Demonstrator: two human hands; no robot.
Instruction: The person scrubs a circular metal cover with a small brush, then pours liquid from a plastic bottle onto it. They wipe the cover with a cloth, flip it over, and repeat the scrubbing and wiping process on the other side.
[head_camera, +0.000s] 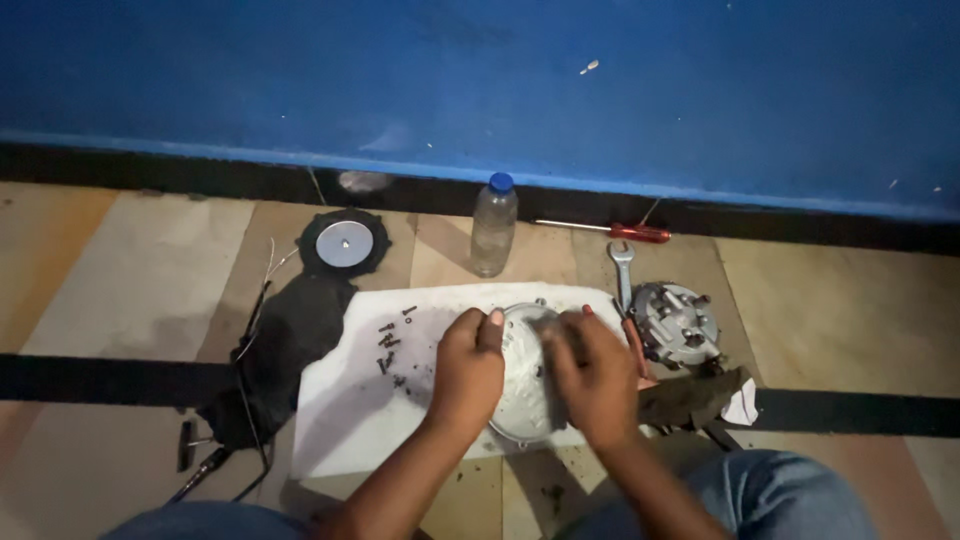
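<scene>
A round grey metal cover plate (522, 400) lies on a white sheet (345, 420) on the floor. My left hand (467, 372) grips the plate's left edge, thumb up on its rim. My right hand (592, 375) rests over the plate's right half, fingers curled onto its face; whether it holds anything small I cannot tell. Several dark screws (388, 345) are scattered on the sheet just left of my left hand.
A clear plastic bottle with a blue cap (493, 226) stands by the blue wall. A red-handled screwdriver (610, 230), a spanner (622, 272), a grey metal housing (678, 322), a dirty rag (700, 398) and a black rubber diaphragm (343, 243) lie around.
</scene>
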